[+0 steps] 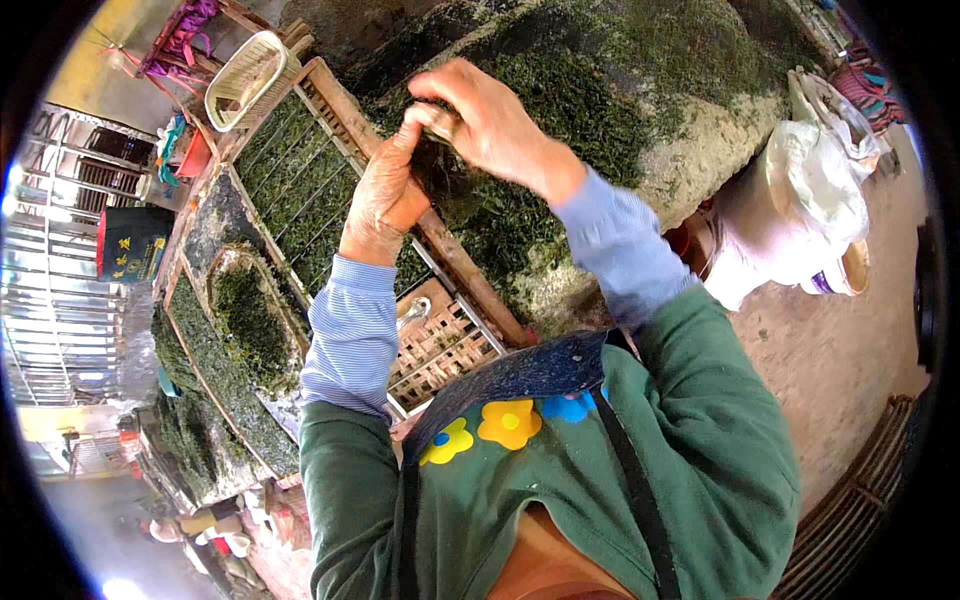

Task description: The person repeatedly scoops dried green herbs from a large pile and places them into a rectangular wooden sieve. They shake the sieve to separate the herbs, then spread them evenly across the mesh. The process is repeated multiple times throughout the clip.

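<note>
Left hand (pixel 385 200) and right hand (pixel 500 125) meet, fingers curled close, above the edge of a dark green leafy heap (pixel 575 115); can't tell what's pinched between them. Heap spreads over pale rough worktop (pixel 715 155), right beside wooden frame (pixel 465 265); white plastic basket (pixel 275 98) sits at frame's far end.

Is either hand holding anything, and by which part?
It cannot be told: the left hand and right hand meet, hiding any grip. Dark green leafy material lies beyond them; whether any is held is unclear.
</note>
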The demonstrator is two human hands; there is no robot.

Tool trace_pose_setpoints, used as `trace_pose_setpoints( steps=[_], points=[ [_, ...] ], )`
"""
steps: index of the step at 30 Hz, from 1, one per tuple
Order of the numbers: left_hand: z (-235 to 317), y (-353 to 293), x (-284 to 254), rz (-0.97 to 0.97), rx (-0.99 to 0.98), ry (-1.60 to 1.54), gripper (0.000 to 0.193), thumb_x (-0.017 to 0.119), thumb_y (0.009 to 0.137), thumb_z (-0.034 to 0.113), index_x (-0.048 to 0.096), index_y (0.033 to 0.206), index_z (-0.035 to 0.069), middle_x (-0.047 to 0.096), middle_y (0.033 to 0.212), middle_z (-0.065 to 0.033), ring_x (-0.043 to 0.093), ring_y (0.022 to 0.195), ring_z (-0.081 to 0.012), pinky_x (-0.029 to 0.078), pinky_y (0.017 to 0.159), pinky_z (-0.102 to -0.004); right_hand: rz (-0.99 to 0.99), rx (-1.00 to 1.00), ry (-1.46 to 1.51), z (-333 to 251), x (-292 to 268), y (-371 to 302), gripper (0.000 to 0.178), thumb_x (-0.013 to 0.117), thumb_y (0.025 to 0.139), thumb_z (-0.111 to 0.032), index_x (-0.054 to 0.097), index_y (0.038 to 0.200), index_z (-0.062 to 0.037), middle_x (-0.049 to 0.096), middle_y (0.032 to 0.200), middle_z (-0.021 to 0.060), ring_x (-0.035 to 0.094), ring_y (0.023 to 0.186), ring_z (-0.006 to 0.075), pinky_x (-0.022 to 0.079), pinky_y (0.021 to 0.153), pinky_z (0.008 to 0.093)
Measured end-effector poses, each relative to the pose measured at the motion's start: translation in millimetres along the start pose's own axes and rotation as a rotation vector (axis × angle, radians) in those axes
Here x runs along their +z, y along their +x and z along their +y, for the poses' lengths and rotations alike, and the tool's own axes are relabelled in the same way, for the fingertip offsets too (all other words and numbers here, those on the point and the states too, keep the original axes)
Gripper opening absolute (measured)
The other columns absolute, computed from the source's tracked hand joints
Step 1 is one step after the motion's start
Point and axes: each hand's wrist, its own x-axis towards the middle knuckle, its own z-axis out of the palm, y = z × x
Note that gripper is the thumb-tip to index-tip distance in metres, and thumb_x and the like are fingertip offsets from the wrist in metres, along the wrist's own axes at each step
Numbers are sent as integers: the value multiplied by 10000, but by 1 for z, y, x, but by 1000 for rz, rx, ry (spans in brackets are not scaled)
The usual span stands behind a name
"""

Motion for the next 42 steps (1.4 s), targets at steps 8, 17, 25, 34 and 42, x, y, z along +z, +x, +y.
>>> trace_pose_setpoints(
  steps=[8, 17, 25, 34, 42],
  points=[
    [39, -16, 16, -232, -228, 145, 336, 552, 921, 183, 461, 1051, -113, 488, 684, -19, 439, 525, -103, 487, 595, -346, -567, 566, 734, 38, 27, -76, 529, 698, 782, -445, 575, 976, 33, 638, 813, 94, 597, 785, 163, 478, 656, 331],
    [40, -41, 1, -229, -83, 14, 305, 478, 947, 151, 460, 1110, -106, 460, 683, 1, 386, 512, -66, 427, 492, -251, -427, 1151, 1022, 71, 18, -195, 290, 560, 910, -224, 595, 856, 59, 616, 702, 79, 603, 625, 136, 502, 553, 281],
    [-35, -30, -45, -20, -435, -119, 462, 565, 914, 280, 444, 1091, -129, 492, 734, -47, 392, 532, -79, 401, 470, -251, -647, 485, -401, 32, -21, -79, 125, 554, 739, -143, 632, 712, -49, 644, 717, 146, 645, 680, 333, 524, 594, 438],
    [-80, -21, -72, 90, -163, 335, 250, 521, 914, 267, 562, 917, 20, 569, 814, -86, 569, 761, -221, 508, 712, -349, -511, 53, -317, -57, -7, -146, 181, 552, 746, -148, 547, 898, -48, 519, 796, 71, 577, 557, 188, 436, 463, 314],
    [-80, -64, -76, 34, -236, -38, 243, 616, 863, 184, 550, 1021, 10, 611, 891, -140, 617, 784, -245, 570, 665, -374, -482, 231, -255, 28, -24, -272, 320, 603, 781, -130, 582, 1087, -40, 591, 871, 107, 600, 761, 276, 504, 680, 353]
  ],
)
